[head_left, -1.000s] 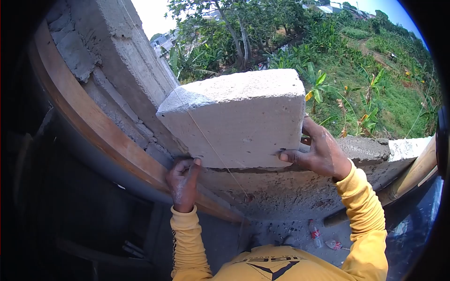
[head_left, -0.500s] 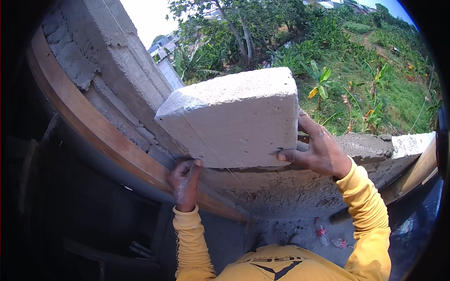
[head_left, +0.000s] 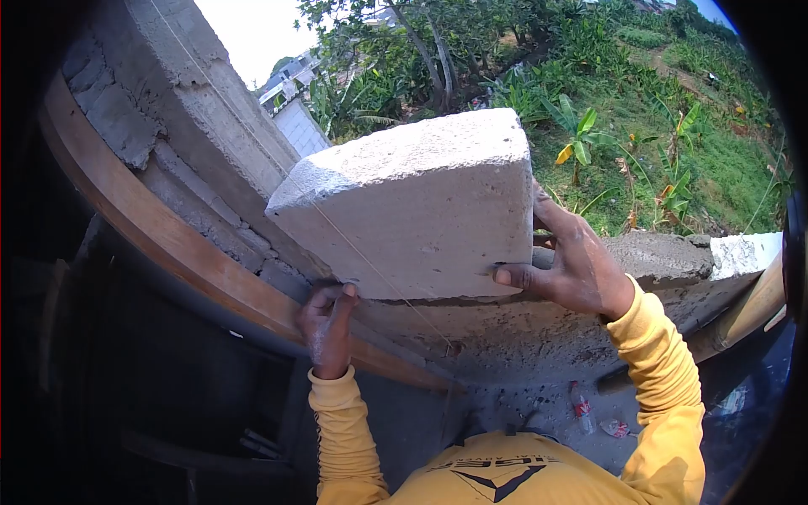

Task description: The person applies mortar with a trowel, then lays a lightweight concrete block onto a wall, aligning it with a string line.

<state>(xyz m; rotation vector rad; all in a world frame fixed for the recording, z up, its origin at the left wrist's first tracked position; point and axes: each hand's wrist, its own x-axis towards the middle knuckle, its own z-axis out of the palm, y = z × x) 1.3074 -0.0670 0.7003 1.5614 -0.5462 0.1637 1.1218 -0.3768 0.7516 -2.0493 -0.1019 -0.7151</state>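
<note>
A pale lightweight concrete block (head_left: 412, 227) stands on the top of a low wall (head_left: 505, 332), its sunlit upper face bright white. At its right end my right hand (head_left: 576, 257) grips it, thumb on the near face and fingers around the far side. My left hand (head_left: 326, 324) is closed at the block's lower left corner, thumb tip against it and fingers curled, partly hidden. A thin string line (head_left: 362, 252) runs slantwise across the near face and down to the wall.
On the left rise a rough concrete column (head_left: 223, 109) and a curved-looking wooden frame (head_left: 168, 223). Grey mortar (head_left: 656, 257) tops the wall at right, beside another white block (head_left: 745, 254). A bamboo pole (head_left: 741, 316) leans there. A plastic bottle (head_left: 582, 408) lies below.
The view has shifted slightly, so the block and column appear a little further left. Both hands keep their places at the block's ends.
</note>
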